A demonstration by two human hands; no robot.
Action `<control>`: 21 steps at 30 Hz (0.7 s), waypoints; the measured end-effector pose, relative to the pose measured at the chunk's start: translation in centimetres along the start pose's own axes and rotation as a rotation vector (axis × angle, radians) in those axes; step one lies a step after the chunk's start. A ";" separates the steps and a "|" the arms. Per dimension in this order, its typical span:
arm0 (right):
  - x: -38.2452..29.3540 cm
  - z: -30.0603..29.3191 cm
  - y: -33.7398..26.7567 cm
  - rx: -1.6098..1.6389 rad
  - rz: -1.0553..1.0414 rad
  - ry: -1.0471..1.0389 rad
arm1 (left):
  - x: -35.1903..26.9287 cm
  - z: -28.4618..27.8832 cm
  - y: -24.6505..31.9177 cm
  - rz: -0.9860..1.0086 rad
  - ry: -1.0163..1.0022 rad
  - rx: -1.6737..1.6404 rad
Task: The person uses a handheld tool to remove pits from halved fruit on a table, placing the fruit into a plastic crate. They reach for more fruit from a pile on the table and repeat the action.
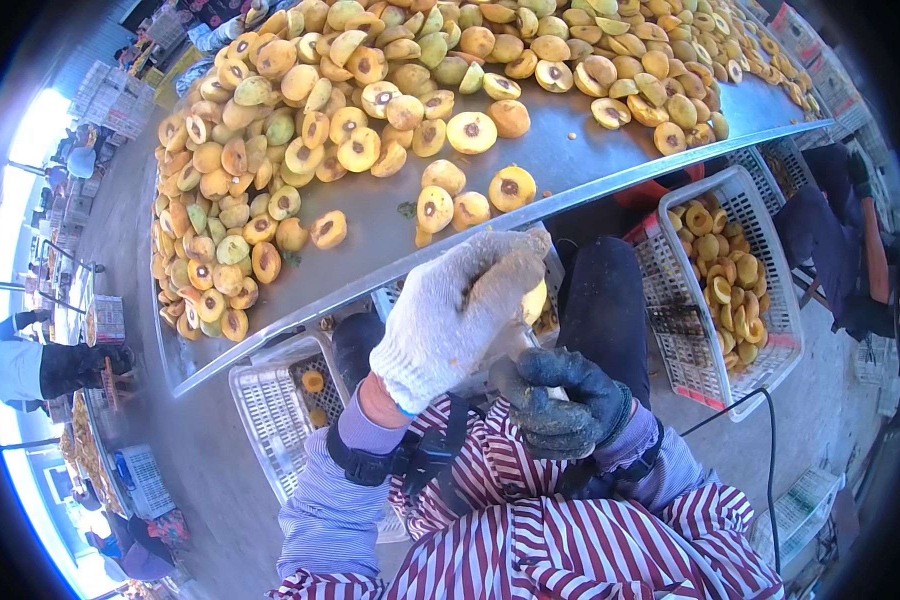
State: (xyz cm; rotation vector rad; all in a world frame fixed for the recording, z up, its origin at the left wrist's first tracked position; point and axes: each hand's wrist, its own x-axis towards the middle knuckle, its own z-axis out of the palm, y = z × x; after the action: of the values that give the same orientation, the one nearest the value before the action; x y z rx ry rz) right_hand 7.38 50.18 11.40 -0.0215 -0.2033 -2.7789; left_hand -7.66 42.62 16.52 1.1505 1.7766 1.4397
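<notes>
My left hand (457, 315), in a soiled white knit glove, holds a yellow stone-fruit half (534, 301), mostly hidden behind the fingers. My right hand (566, 401), in a dark coated glove, grips a small hand tool (530, 337). Its thin metal shaft points up to the fruit; the working tip is hidden, and a pale bit of handle shows between the fingers. Both hands are above my lap, just off the near edge of a metal table (330, 277). Several loose halves, such as a cut-side-up one (511, 188), lie close to that edge.
A large heap of fruit halves (300, 112) covers much of the table. To the right stands a plastic crate (664, 300) of pitted halves; another crate (270, 427) at left holds a few. A black cable (771, 465) hangs at right. A seated person's legs (817, 232) are beyond.
</notes>
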 end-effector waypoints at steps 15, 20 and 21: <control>0.5 2.0 -0.1 -0.299 0.019 0.078 | -2.2 2.1 -1.7 -0.465 0.189 -1.258; 0.3 0.4 -1.2 -0.356 -0.008 0.072 | -5.2 -2.7 -5.0 -0.223 0.713 -0.605; 0.1 -0.1 -1.5 -0.357 -0.011 0.069 | -6.4 -4.5 -7.2 -0.184 0.889 -0.414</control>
State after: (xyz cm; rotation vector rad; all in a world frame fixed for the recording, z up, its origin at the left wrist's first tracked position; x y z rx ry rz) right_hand 6.75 51.47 11.07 -0.0129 0.3123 -2.7839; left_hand -10.38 34.49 10.18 0.0964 1.8820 2.2544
